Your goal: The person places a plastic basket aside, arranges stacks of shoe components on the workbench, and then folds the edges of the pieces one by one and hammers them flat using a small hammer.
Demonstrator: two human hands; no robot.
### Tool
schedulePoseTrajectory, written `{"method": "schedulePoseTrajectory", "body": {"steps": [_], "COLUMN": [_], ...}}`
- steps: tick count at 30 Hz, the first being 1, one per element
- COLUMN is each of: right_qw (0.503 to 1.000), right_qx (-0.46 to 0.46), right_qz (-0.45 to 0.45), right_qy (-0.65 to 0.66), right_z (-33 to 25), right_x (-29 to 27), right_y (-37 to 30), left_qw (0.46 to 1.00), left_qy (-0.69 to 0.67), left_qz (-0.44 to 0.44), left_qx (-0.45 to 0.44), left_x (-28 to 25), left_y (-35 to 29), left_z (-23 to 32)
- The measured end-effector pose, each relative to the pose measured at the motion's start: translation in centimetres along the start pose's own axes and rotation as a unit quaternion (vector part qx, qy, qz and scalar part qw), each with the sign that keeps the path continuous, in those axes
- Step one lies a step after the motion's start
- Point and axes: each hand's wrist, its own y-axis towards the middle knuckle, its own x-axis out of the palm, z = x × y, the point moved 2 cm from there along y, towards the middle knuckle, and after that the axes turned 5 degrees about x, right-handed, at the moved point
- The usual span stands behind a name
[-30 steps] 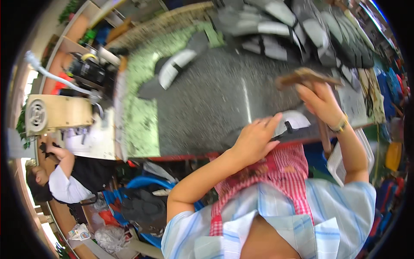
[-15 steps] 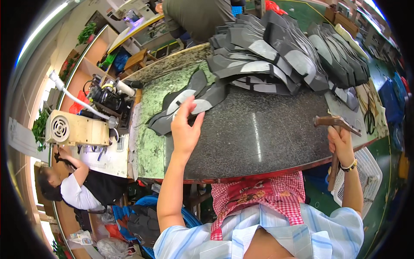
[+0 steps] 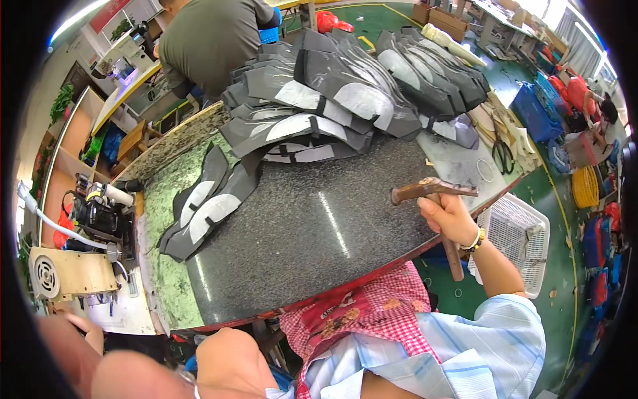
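My right hand (image 3: 453, 218) is closed around the wooden handle of a hammer (image 3: 435, 189), holding it over the right front part of the dark stone slab (image 3: 299, 233). My left arm is bent back, and my left hand (image 3: 126, 374) looms large and blurred at the lower left, close to the camera. Its fingers are cut off and smeared, so what it holds, if anything, is hidden. Two dark grey shaped pieces with pale patches (image 3: 207, 207) lie overlapped on the slab's left side. Neither hand touches them.
Tall stacks of similar grey pieces (image 3: 319, 100) cover the table's far side. Scissors (image 3: 502, 154) lie at the right. A white plastic basket (image 3: 522, 243) stands below the right edge. A beige machine (image 3: 73, 274) is at left; a seated person (image 3: 212, 46) is beyond.
My left hand has left the grey pieces and come back up close to the camera. The view has swung right. My right hand still holds the hammer.
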Motion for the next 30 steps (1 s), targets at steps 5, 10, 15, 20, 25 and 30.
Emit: {"method": "schedulePoseTrajectory", "body": {"steps": [5,10,15,20,25,30], "right_qw": [1.000,1.000,1.000,0.994,0.996,0.997], "right_qx": [-0.008,-0.009,0.003,0.018,0.008,0.004], "right_qz": [0.014,0.006,0.004,0.094,0.083,0.066], "right_qy": [0.007,-0.001,-0.005,-0.046,-0.010,-0.033], "right_z": [0.5,0.4,0.6,2.6,2.8,3.5], "right_x": [-0.8,-0.2,0.2,-2.2,-2.8,-3.2], "right_y": [-0.2,0.1,0.8,0.3,0.9,1.2], "left_qw": [1.000,0.999,0.995,0.859,0.542,0.674], "left_qy": [0.018,0.050,0.096,0.476,0.696,0.553], "left_qz": [-0.001,-0.007,-0.023,-0.027,-0.217,-0.169], "left_qx": [0.007,0.009,0.010,-0.185,-0.419,-0.460], "left_x": [-0.9,-0.8,-2.0,-7.2,-22.7,-22.4], "left_y": [-0.4,-0.1,0.1,-4.1,-19.1,-16.2], "left_z": [-1.9,-1.8,-2.7,-12.5,-14.1,-13.0]}}
